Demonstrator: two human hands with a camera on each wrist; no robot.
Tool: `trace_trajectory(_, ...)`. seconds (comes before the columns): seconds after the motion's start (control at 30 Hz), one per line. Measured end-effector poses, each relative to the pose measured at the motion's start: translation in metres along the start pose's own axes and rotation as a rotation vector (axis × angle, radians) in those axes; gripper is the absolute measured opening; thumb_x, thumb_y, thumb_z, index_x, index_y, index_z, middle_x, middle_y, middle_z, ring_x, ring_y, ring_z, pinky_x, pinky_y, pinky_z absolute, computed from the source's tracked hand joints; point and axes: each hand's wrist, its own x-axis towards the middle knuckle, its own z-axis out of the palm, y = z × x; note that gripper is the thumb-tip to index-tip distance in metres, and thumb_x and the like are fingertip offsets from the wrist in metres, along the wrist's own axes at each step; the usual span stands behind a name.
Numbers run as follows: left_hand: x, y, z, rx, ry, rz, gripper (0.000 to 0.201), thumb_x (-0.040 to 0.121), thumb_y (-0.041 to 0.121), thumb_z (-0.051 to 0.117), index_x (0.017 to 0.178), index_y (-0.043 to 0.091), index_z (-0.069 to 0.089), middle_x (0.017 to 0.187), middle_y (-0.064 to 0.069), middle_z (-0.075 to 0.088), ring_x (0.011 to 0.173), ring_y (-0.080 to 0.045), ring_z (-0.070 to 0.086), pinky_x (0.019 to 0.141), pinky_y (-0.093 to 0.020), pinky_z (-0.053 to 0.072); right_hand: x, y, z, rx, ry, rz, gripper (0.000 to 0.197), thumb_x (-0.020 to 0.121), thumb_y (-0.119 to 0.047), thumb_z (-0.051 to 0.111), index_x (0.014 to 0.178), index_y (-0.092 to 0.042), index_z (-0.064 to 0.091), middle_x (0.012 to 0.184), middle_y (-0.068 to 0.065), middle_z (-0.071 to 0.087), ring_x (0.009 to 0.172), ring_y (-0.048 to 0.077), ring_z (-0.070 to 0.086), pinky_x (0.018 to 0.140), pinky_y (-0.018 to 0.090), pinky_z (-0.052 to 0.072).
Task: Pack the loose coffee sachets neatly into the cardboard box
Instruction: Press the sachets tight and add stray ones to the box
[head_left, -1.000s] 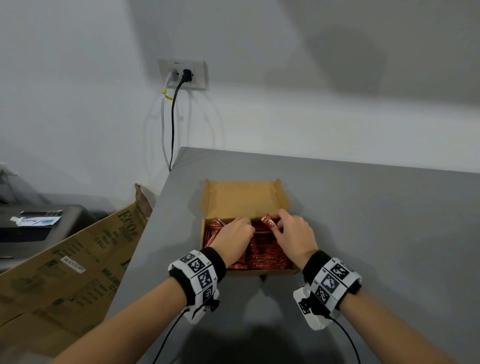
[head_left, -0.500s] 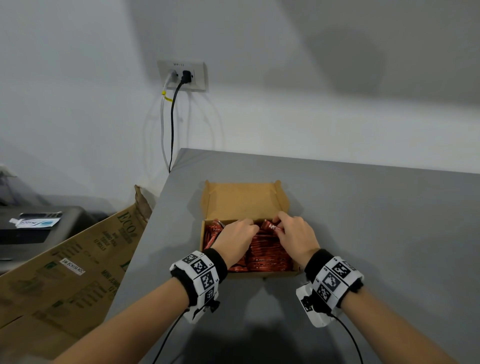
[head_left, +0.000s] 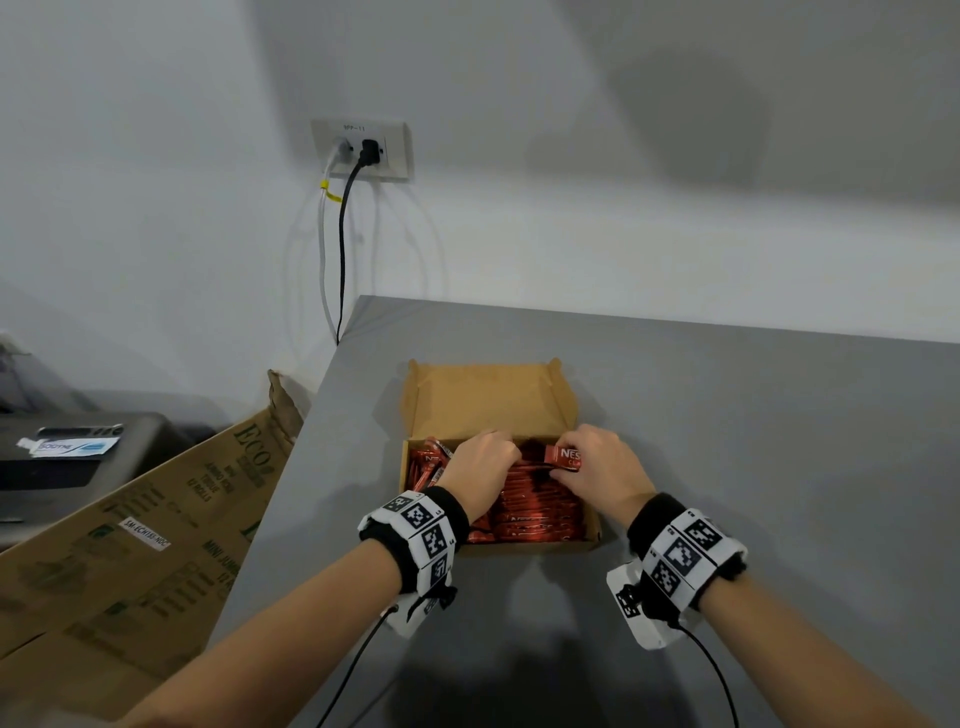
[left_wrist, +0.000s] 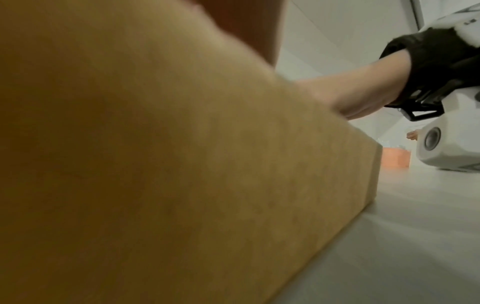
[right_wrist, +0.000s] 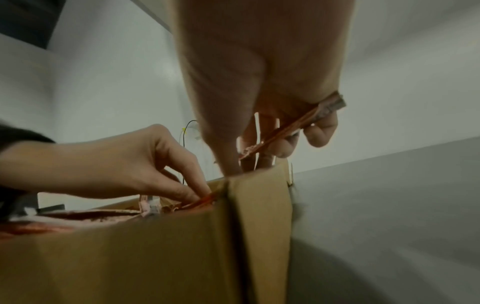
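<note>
An open cardboard box (head_left: 491, 402) stands on the grey table (head_left: 769, 467), its lid folded back; red coffee sachets (head_left: 540, 512) fill it in rows. My right hand (head_left: 563, 463) is over the box's far right part and pinches one red sachet (head_left: 563, 456) between thumb and fingers, label up. From the right wrist view, that sachet (right_wrist: 293, 127) slants above the box corner (right_wrist: 259, 226). My left hand (head_left: 511, 456) reaches into the box's far middle, fingertips (right_wrist: 200, 197) pinched on a sachet edge. The box wall (left_wrist: 155, 164) fills the left wrist view.
A large printed carton (head_left: 130, 545) leans against the table's left edge. A wall socket (head_left: 361, 150) with two cables hangs behind the table corner. A dark appliance (head_left: 78, 467) sits at far left. Bare table (head_left: 779, 519) stretches right of the box.
My right hand has shifted the pinched sachet a little to the right and turned its label up. The left hand has edged slightly right inside the box.
</note>
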Motion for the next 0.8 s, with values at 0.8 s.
trace_trajectory(0.8, 0.002, 0.002, -0.012, 0.002, -0.012, -0.010, 0.029, 0.097, 0.018, 0.043, 0.111, 0.012, 0.068, 0.110, -0.006, 0.065, 0.101, -0.025, 0.060, 0.085, -0.037, 0.047, 0.001, 0.004, 0.003, 0.055, 0.020, 0.028, 0.020, 0.091, -0.030, 0.057, 0.089, -0.015, 0.070, 0.090, 0.002, 0.067, 0.085, 0.023, 0.062, 0.074, 0.036, 0.050)
